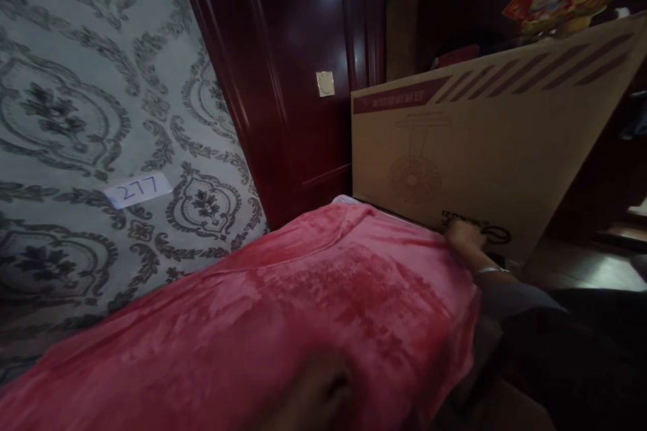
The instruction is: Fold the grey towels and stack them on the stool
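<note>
A pink-red plush bed sheet (354,276) lies over a bed, with soft creases and darker brushed patches. At its far right edge is my right hand (465,238), a bracelet at the wrist. Its fingers look curled on the sheet's edge, though they are dim and partly hidden. My left hand (316,390) is low over the near part of the sheet, smeared by motion, so its fingers cannot be made out. A bit of whitish edging (346,199) shows under the sheet at the far corner.
A large cardboard box (485,141) stands upright just beyond the bed's end. Dark red wood panelling (298,81) with a square switch plate (325,83) rises behind. Patterned wallpaper (101,101) with a paper label (138,190) reading 277 borders the left. Floor (601,273) shows at right.
</note>
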Demonstrator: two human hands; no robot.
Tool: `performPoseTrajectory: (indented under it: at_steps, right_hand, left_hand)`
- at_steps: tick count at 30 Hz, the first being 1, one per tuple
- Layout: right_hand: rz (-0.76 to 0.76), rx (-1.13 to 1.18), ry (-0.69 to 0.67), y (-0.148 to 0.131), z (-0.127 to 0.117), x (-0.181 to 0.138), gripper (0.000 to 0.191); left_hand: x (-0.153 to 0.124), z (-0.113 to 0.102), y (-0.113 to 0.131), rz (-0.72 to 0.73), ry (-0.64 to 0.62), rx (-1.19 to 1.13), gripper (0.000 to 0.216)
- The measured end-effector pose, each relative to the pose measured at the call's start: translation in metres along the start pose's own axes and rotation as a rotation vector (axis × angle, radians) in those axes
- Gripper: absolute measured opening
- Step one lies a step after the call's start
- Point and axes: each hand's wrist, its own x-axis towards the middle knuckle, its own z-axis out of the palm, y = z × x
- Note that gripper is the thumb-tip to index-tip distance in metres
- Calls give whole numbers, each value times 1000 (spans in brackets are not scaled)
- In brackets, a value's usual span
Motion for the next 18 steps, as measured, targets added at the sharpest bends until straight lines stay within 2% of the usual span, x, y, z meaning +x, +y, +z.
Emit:
performPoseTrajectory:
  at_steps: [4, 6, 8, 14, 18]
  right_hand:
    - [-294, -31, -58, -55, 25, 1, 45]
    - [-457, -34, -103, -86, 43, 0, 52]
    - [-596, -46, -147, -114, 63, 0, 59]
    - [-825, -99, -226, -177, 113, 20, 62]
    - [-835, -138, -262, -202, 137, 43, 45]
  left_hand:
    - [33, -20, -23, -255, 292, 246, 37]
    - [48, -28, -39, -376, 329, 395, 44]
    - [56, -25, -53, -436, 327, 503, 47]
    - [55, 4, -76, -382, 400, 669, 46]
    - [56, 10, -86, -346, 443, 718, 48]
